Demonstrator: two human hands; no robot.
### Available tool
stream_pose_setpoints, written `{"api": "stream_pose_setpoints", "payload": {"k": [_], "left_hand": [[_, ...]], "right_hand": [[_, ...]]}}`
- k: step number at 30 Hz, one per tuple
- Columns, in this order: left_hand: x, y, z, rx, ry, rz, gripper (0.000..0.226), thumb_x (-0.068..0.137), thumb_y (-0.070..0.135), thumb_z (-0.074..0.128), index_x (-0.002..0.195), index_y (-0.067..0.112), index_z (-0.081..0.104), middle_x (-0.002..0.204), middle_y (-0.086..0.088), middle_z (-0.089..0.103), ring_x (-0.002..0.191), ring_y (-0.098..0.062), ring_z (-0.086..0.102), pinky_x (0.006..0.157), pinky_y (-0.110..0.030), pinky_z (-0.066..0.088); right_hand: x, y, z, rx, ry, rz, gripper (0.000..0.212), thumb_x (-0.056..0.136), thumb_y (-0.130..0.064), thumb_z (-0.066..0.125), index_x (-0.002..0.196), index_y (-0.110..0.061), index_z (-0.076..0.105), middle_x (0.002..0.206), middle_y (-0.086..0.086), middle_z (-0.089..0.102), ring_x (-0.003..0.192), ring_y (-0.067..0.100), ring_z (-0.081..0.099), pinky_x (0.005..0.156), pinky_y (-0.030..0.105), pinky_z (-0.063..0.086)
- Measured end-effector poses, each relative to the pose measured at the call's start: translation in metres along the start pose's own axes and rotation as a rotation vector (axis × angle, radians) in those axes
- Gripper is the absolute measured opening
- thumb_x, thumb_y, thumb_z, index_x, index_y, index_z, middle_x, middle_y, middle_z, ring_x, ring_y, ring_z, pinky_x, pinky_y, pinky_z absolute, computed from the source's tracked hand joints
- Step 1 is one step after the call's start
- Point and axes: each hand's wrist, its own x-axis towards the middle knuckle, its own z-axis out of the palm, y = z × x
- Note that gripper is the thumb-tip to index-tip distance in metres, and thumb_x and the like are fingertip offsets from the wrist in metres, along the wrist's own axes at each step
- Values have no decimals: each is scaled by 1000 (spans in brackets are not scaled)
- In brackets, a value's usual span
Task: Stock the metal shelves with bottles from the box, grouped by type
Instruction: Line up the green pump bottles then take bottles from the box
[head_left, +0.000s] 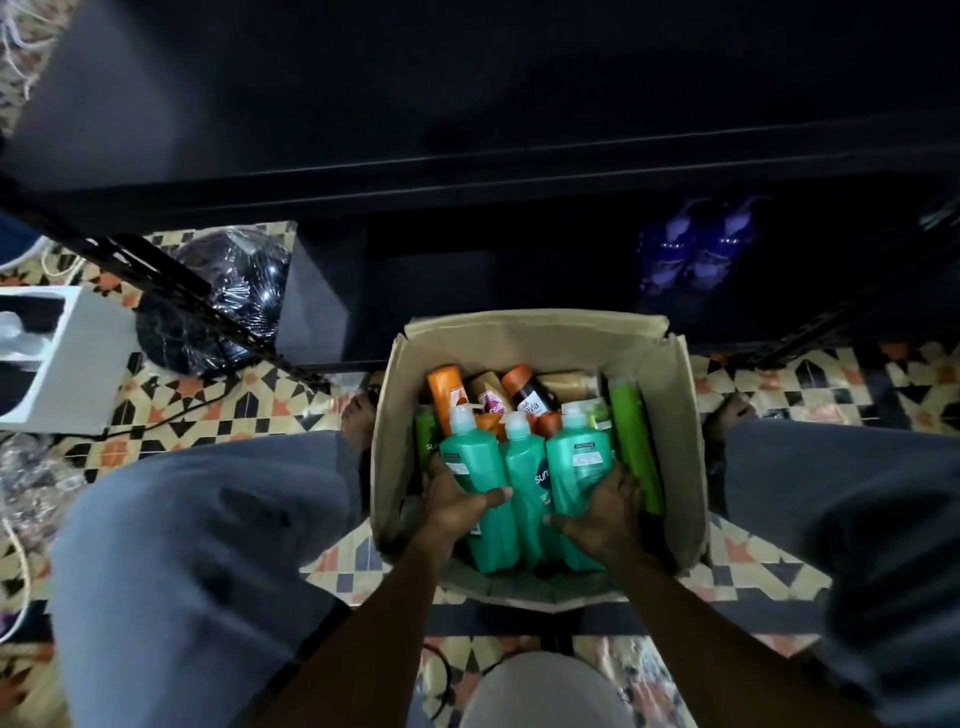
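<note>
White box (47, 358): on the patterned floor tiles (234, 410) at the far left, partly cut off by the frame edge.
Plastic-wrapped object (218, 291): round, black and shiny, on the floor beside the white box and behind a slanted shelf strut.
Metal shelves (363, 171): dark, running across the top of the view. The upper levels are too dim to read.
Left leg (197, 519): in grey trousers, knee bent outward, just left of the box.
Left hand (457, 506): inside the box, fingers wrapped round the outer side of the left teal bottle (475, 467), thumb laid across its front.
Middle teal bottle (524, 467): pressed between its two neighbours, cap pointing away from the person.
Orange bottle (448, 387), gold bottle (485, 395), black bottle (532, 397): lying at the far end of the box, beyond the teal caps.
Right teal bottle (576, 457): touching the middle one, label side up.
Right hand (605, 512): gripping the right teal bottle from its outer side, thumb on the front.
Light green bottle (631, 431): long, lying against the box's right wall, just beside the right hand.
Cardboard box (680, 415): open, on the floor between the legs, directly before the shelves.
Purple bottles (696, 249): two, side by side on a low shelf, behind the box to the right.
Right leg (831, 493): in grey trousers, just right of the box.
</note>
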Motion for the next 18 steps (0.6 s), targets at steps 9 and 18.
{"api": "stream_pose_setpoints", "payload": {"k": [9, 18], "left_hand": [[-13, 1, 5, 132, 15, 196, 116, 39, 50, 100, 138, 33, 41, 130, 12, 62, 121, -11, 58, 98, -38, 51], [-20, 1, 7, 3, 29, 286, 101, 48, 28, 101, 132, 28, 44, 121, 9, 66, 114, -10, 64, 103, -44, 53]], "right_hand": [[3, -1, 1, -8, 52, -15, 129, 36, -47, 99, 140, -12, 32, 133, 14, 48, 120, 35, 53, 93, 45, 53], [-7, -6, -10, 118, -22, -59, 110, 36, -48, 96, 120, -25, 30, 112, 7, 64, 100, 33, 66, 81, 45, 58]]}}
